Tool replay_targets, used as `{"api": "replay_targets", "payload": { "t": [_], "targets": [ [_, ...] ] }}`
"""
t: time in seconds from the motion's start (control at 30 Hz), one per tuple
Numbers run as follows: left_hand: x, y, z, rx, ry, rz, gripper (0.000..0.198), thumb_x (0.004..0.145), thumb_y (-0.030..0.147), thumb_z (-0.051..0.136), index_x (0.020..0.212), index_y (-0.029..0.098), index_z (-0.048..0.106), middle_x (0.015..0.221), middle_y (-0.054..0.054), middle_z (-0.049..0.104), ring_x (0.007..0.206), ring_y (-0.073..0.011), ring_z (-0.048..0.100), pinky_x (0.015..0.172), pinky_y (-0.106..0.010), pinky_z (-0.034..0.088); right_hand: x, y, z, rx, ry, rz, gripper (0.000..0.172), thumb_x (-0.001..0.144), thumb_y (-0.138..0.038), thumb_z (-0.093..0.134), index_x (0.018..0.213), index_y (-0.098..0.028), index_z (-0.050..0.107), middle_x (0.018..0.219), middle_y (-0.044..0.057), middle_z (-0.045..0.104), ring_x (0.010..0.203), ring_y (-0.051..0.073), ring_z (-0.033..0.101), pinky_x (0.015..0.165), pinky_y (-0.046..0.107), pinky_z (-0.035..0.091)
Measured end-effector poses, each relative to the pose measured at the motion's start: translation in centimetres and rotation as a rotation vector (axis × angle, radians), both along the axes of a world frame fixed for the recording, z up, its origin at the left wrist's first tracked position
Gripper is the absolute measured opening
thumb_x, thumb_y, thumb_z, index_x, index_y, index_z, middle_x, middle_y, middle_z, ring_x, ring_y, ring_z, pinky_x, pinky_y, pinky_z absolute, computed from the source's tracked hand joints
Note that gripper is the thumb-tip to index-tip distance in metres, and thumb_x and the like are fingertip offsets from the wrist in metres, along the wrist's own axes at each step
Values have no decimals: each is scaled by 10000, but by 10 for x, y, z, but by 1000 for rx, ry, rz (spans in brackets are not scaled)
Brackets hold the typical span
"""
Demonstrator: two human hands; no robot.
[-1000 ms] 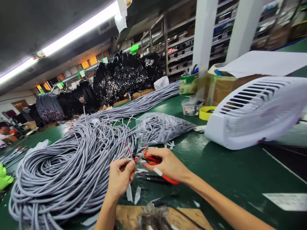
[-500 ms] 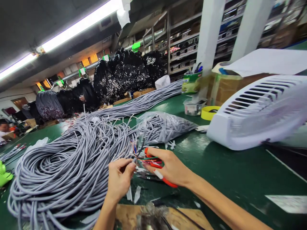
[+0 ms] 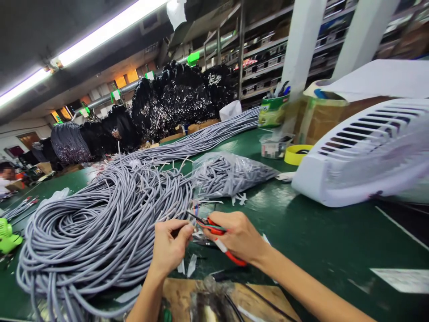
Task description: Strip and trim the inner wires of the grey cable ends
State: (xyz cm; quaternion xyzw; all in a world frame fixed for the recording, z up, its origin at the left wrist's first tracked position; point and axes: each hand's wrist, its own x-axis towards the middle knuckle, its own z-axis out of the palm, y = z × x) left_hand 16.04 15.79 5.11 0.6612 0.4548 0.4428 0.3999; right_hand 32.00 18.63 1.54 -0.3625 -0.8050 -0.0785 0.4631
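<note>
Thumb and fingers of my left hand pinch a cable end beside the big coil of grey cables. Thin coloured wires fan out just past the fingertips. In my right hand are red-handled cutters, their dark tips pointing left toward those wires. Some of the wires run along the cutters into the right hand. How far the jaws are apart is too small to tell. A clear bag of short grey cable pieces lies behind my hands.
A white slotted housing stands at the right. Behind are yellow tape, a small clear tub and a green can. A wooden board lies in front. A person is at the far left.
The cutters in my right hand have turned, and their dark tips now show near the left fingertips. The view has shifted slightly; my left hand keeps its pinch.
</note>
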Motion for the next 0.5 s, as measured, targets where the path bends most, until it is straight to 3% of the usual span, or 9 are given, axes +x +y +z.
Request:
{"api": "replay_targets", "payload": {
  "t": [0.1, 0.2, 0.23, 0.37, 0.5],
  "targets": [
    [1, -1, 2, -16, 16, 5, 291, 724, 327, 539, 518, 123, 569, 451, 37, 367, 423, -71, 285, 408, -206, 200, 2, 2, 8, -280, -34, -209, 412, 852, -376, 374, 489, -194, 442, 467, 7, 527, 433, 110, 469, 450, 213, 307],
    [-2, -16, 8, -21, 28, 57, 288, 720, 327, 551, 512, 131, 586, 435, 40, 367, 386, -68, 287, 396, -209, 212, 15, 7, 19, -597, -235, -545, 293, 825, -379, 436, 640, -198, 576, 673, 62, 659, 602, 187, 598, 490, 246, 334],
    [-6, -25, 10, -16, 50, 87, 274, 722, 319, 556, 528, 131, 607, 444, 34, 382, 389, -71, 299, 394, -209, 218, 20, 10, 20, -649, -284, -575, 246, 806, -353, 469, 671, -197, 600, 707, 81, 673, 621, 209, 613, 482, 256, 330],
    [-29, -80, 12, -43, 195, 162, 239, 738, 296, 581, 593, 134, 682, 477, 9, 426, 431, -84, 350, 401, -201, 242, 34, 18, 13, -757, -414, -539, 143, 711, -267, 591, 623, -166, 640, 678, 135, 670, 596, 251, 627, 457, 272, 338],
    [-72, -146, -14, -354, 178, 161, 376, 738, 458, 566, 584, 142, 700, 447, 22, 396, 336, -60, 319, 339, -192, 233, 31, 20, 3, -772, -473, -392, 177, 757, -251, 541, 744, -151, 686, 801, 151, 681, 721, 262, 640, 546, 294, 403]
  ]
}}
